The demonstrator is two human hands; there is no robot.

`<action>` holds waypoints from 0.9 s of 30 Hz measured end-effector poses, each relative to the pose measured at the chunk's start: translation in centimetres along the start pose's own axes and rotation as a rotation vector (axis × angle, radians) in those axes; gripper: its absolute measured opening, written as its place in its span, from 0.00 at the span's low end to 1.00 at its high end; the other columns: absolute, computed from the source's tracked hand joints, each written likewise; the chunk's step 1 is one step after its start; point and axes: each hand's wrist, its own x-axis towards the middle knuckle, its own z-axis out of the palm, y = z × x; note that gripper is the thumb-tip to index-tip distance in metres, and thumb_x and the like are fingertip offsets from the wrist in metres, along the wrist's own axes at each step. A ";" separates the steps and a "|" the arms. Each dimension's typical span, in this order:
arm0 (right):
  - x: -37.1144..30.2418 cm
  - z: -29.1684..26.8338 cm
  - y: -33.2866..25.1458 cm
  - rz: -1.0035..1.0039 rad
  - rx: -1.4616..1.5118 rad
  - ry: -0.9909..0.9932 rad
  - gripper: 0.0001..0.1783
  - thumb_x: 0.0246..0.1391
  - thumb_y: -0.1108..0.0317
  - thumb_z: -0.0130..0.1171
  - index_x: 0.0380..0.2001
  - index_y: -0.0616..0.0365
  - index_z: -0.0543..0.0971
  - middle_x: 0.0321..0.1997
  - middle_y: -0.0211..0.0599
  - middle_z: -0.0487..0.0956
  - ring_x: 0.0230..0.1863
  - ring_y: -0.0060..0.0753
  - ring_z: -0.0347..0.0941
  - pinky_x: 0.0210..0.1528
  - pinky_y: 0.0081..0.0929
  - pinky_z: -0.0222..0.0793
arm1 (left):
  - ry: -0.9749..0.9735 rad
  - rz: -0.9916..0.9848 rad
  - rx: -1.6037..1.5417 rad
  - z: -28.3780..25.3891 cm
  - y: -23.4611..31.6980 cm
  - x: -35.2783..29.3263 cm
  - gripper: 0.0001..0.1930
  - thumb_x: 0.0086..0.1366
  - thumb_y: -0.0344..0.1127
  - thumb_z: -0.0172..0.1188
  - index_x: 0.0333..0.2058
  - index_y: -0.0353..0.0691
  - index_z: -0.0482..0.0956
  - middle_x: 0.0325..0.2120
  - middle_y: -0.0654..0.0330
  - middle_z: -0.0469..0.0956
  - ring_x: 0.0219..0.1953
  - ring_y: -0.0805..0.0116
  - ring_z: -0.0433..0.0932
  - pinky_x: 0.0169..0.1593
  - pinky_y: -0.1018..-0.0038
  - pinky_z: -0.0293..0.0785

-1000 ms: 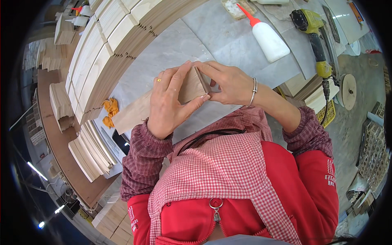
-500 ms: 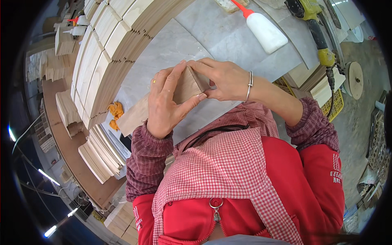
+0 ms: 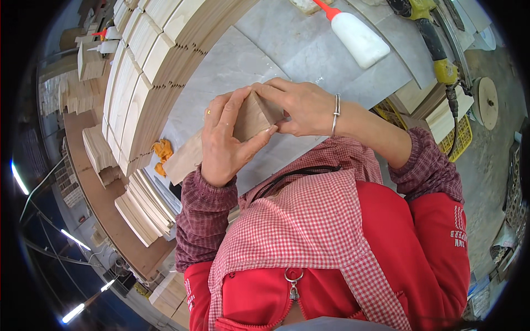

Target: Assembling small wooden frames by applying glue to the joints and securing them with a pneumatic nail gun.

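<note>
While the left hand (image 3: pixel 225 139) grips a pale wooden board (image 3: pixel 247 122) at frame centre, the right hand (image 3: pixel 301 108) pinches a darker wooden end piece (image 3: pixel 271 111) against it; upper right, one red-nozzled white squeeze bottle (image 3: pixel 360 42); upper left, stacked notched boards (image 3: pixel 144 91).

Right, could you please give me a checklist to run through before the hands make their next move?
1. Left hand on the wooden board: ok.
2. Right hand on the second wooden piece: ok.
3. Corner fully closed between both pieces: cannot tell, fingers partly cover it.
4. White bottle apart from the hands: ok.
5. Orange cloth apart from the board: cannot tell, very near.
</note>
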 end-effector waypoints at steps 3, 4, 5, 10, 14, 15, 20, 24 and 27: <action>0.0 0.0 0.1 0.011 0.012 -0.003 0.40 0.35 0.70 0.66 0.56 0.53 0.63 0.49 0.34 0.71 0.31 0.37 0.75 0.35 0.28 0.74 | -0.003 -0.001 0.003 0.0 0.1 0.1 0.34 0.43 0.41 0.72 0.51 0.39 0.72 0.43 0.55 0.72 0.42 0.60 0.72 0.46 0.67 0.71; 0.0 -0.1 0.0 0.013 0.017 -0.005 0.40 0.34 0.70 0.66 0.56 0.53 0.63 0.50 0.34 0.71 0.31 0.37 0.75 0.35 0.28 0.74 | -0.005 -0.002 0.002 0.0 0.2 0.2 0.34 0.43 0.41 0.72 0.51 0.39 0.72 0.43 0.55 0.72 0.42 0.60 0.72 0.45 0.67 0.71; 0.0 -0.1 0.0 0.015 0.022 -0.007 0.40 0.34 0.70 0.66 0.56 0.53 0.63 0.50 0.34 0.71 0.31 0.37 0.75 0.35 0.28 0.74 | -0.007 -0.003 0.001 0.0 0.3 0.2 0.34 0.43 0.40 0.72 0.51 0.39 0.72 0.43 0.55 0.72 0.42 0.60 0.72 0.45 0.68 0.71; 0.1 0.2 0.1 0.015 -0.012 -0.005 0.42 0.34 0.70 0.66 0.57 0.53 0.62 0.50 0.34 0.71 0.31 0.37 0.75 0.35 0.28 0.75 | -0.028 0.006 0.035 -0.1 0.2 0.2 0.35 0.43 0.39 0.73 0.51 0.38 0.71 0.43 0.55 0.72 0.42 0.60 0.72 0.45 0.68 0.72; 0.1 0.3 0.3 0.018 0.008 -0.004 0.41 0.35 0.69 0.66 0.57 0.54 0.63 0.50 0.34 0.71 0.32 0.35 0.75 0.35 0.27 0.74 | -0.024 0.002 0.061 0.0 0.3 0.2 0.35 0.42 0.38 0.73 0.51 0.38 0.72 0.43 0.55 0.72 0.42 0.60 0.73 0.45 0.69 0.72; 0.1 0.2 0.3 0.019 0.023 -0.005 0.40 0.35 0.69 0.66 0.56 0.54 0.64 0.50 0.35 0.71 0.32 0.34 0.75 0.35 0.27 0.74 | -0.018 -0.001 0.067 0.1 0.4 0.2 0.35 0.42 0.38 0.73 0.51 0.37 0.72 0.43 0.55 0.72 0.42 0.60 0.73 0.45 0.69 0.72; -0.4 -0.5 1.3 0.018 0.388 -0.019 0.33 0.39 0.66 0.67 0.53 0.56 0.69 0.48 0.36 0.71 0.33 0.33 0.73 0.36 0.25 0.73 | 0.004 0.011 0.075 0.3 0.4 0.1 0.35 0.41 0.36 0.73 0.51 0.37 0.72 0.43 0.55 0.72 0.42 0.61 0.73 0.45 0.69 0.72; -0.4 -1.2 1.0 0.185 0.797 -0.067 0.28 0.42 0.62 0.67 0.49 0.58 0.72 0.47 0.37 0.72 0.33 0.31 0.71 0.35 0.25 0.72 | 0.006 0.018 0.079 0.3 0.4 0.2 0.35 0.41 0.35 0.73 0.51 0.37 0.72 0.43 0.55 0.72 0.42 0.61 0.73 0.44 0.70 0.72; -0.4 -1.1 0.6 0.353 1.089 -0.113 0.25 0.44 0.60 0.66 0.46 0.58 0.74 0.45 0.38 0.73 0.33 0.31 0.70 0.35 0.24 0.71 | 0.004 0.019 0.083 0.3 0.5 0.2 0.35 0.40 0.34 0.72 0.51 0.37 0.72 0.43 0.55 0.72 0.42 0.61 0.73 0.44 0.70 0.73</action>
